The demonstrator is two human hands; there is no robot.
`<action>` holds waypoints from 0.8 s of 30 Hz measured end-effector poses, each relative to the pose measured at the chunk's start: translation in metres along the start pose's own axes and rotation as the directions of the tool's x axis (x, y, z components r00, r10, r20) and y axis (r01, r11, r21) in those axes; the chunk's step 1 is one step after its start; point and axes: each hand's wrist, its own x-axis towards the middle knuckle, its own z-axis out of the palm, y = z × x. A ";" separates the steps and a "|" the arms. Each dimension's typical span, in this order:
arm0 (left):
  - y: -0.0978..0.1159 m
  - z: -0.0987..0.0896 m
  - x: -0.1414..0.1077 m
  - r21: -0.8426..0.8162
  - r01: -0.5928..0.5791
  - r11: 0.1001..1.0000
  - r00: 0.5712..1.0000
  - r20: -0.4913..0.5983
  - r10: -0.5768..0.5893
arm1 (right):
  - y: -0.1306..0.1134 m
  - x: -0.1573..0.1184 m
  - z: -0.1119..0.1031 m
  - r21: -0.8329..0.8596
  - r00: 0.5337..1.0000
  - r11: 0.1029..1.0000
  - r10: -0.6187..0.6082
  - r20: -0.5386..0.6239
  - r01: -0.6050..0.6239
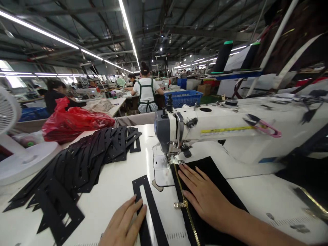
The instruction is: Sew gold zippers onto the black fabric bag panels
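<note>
My right hand (205, 194) lies flat, fingers spread, on a black fabric panel (212, 171) with a gold zipper (191, 220) along its left edge. The panel's top edge is beside the needle area of a white sewing machine (166, 133). A metal zipper pull (180, 204) sticks out leftward near the wrist side of my thumb. My left hand (126, 222) rests with fingers apart on the left side of a black slotted frame piece (147, 191), which lies on the white table (118, 184), left of the panel.
Many similar black frame pieces (77, 164) lie fanned out at the left. Behind them are a red plastic bag (77, 118) and a white fan (28, 153). Pink-handled snips (266, 128) rest on the machine arm. Another person (146, 89) sits farther back beside a blue basket (184, 98).
</note>
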 end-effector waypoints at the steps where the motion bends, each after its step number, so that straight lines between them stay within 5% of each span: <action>1: 0.000 -0.001 0.004 -0.031 0.041 0.999 0.999 0.000 -0.041 | -0.001 0.001 0.003 -0.002 1.000 1.000 0.009 -0.013 -0.009; 10: -0.040 0.000 0.035 -0.174 0.114 0.978 0.991 -0.051 -0.124 | -0.009 0.003 0.004 0.015 1.000 1.000 -0.013 0.020 0.013; 24: -0.052 0.000 0.041 0.040 0.015 0.999 1.000 -0.013 -0.014 | -0.022 0.013 -0.024 0.209 0.964 0.951 0.192 0.185 -0.229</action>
